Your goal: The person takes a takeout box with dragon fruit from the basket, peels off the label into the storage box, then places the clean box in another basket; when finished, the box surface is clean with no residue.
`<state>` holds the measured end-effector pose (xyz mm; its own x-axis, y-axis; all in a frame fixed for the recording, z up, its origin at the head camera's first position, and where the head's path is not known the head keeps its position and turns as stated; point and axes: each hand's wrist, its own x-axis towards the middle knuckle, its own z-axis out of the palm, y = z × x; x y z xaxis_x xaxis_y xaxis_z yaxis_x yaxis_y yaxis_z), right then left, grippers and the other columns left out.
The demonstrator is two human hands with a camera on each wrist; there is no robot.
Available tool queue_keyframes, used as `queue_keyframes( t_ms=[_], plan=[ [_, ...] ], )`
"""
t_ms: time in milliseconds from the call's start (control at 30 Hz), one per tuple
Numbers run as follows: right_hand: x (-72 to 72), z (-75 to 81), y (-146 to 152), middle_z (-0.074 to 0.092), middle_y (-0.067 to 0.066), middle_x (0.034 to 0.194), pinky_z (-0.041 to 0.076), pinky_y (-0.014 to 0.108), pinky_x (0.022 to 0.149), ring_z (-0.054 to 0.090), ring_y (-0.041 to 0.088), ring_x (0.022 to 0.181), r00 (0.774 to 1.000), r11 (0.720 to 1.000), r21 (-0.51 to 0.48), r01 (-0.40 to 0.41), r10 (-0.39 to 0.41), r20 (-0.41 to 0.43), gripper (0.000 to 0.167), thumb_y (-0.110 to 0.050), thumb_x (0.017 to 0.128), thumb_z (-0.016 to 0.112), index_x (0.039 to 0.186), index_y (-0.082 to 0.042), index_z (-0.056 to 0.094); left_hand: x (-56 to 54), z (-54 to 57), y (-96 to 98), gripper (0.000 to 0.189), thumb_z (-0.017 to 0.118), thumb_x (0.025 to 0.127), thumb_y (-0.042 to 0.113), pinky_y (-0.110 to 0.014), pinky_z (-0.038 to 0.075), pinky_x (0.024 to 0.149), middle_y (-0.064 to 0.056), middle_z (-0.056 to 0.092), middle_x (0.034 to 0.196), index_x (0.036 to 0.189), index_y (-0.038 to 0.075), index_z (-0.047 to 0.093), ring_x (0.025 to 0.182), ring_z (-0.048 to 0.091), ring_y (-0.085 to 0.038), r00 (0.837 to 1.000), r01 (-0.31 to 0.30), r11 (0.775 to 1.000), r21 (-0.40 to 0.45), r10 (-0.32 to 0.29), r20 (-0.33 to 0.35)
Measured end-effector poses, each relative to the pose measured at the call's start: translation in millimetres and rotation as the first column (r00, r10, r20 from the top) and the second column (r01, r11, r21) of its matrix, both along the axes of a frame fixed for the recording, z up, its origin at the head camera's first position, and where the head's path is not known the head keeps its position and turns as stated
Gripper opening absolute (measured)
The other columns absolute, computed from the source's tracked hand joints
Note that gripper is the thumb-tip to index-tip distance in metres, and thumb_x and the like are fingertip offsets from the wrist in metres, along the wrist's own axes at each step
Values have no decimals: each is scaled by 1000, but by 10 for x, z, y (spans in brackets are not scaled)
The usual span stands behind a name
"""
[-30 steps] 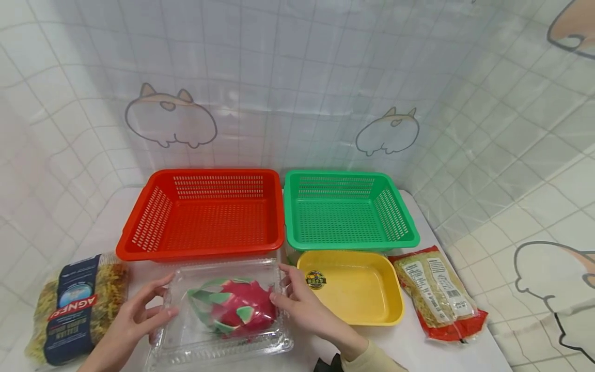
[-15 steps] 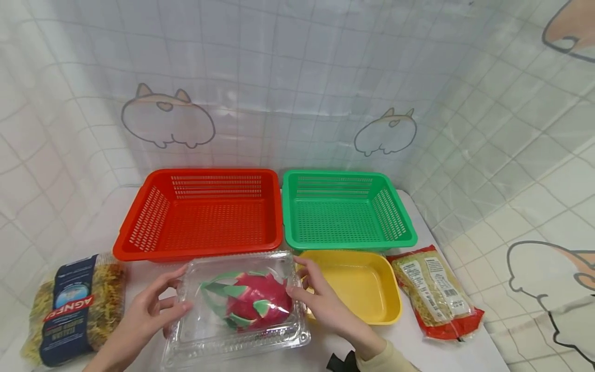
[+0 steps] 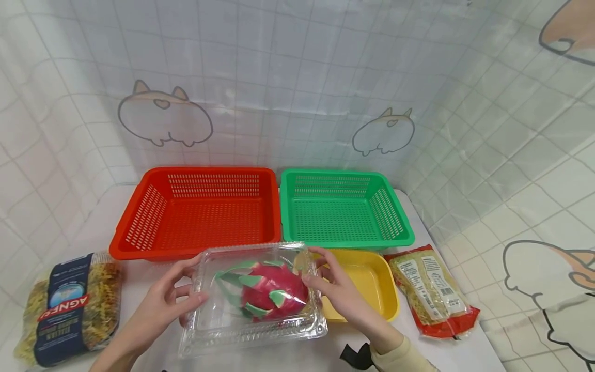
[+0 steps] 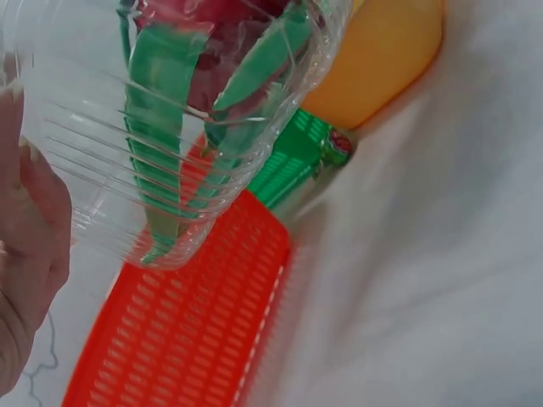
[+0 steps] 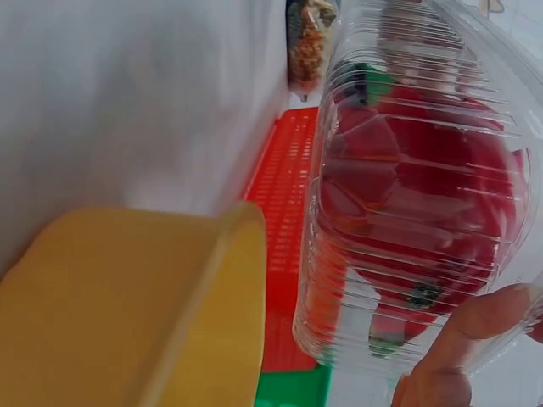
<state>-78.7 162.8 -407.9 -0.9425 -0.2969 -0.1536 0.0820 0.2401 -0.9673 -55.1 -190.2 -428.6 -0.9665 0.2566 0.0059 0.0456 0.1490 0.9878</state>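
A clear plastic clamshell box (image 3: 216, 318) with a pink and green dragon fruit (image 3: 274, 289) inside is held up between both hands. My left hand (image 3: 167, 299) grips its left end, the thumb on the lid's edge and the fingers along the side. At the other end my right hand (image 3: 337, 284) pinches the rim. In the left wrist view, the ribbed box wall (image 4: 102, 161) is raised above the white table, with the fruit's green leaves pressed near it. The right wrist view has the right hand (image 5: 467, 339) at the box edge, beside the fruit (image 5: 416, 186).
Behind the box stand a red basket (image 3: 214, 222) and a green basket (image 3: 334, 217). A yellow tub (image 3: 376, 284) is partly covered by the box and right hand. Bagged pasta (image 3: 69, 310) lies at left, a red-edged noodle bag (image 3: 432, 289) at right.
Both hands have carried the box with the dragon fruit to the right and slightly away from the person; it now overlaps the yellow tub's left part in the head view.
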Motion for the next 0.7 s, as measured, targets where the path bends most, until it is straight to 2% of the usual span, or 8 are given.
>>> queue_keyframes(
  t_ms=[167,367,567,700],
  plan=[
    [-28,26,63,43,18,128,52,36,81,56,26,105,1000,1000,-15,17,-17,16,57,-24,95,65,147,-23,40,-27,82,69,64,65,95,3,-35,51,46,-5,45,115,151,15,38,71,64,-15,1000,-5,1000,-20,5,4],
    [-51,56,123,46,19,126,52,37,82,58,26,104,1000,999,-17,27,-27,-11,57,-23,96,64,148,-21,41,-61,135,145,64,66,94,3,-34,50,45,-8,47,110,151,12,40,69,64,-13,999,-12,1000,-26,11,-33],
    [-65,86,206,45,18,125,52,37,82,59,26,105,998,999,-9,48,-48,-38,56,-22,97,63,148,-22,42,-91,206,234,63,68,94,8,-33,50,47,-16,46,111,150,12,41,72,64,-13,999,-32,999,-33,33,3],
    [-62,117,275,46,18,123,52,37,82,59,26,105,997,998,6,60,-59,-53,55,-21,97,63,148,-24,42,-128,232,301,65,71,92,10,-32,50,47,-18,49,108,150,12,42,76,64,-14,999,-37,999,-37,37,0]
  ],
)
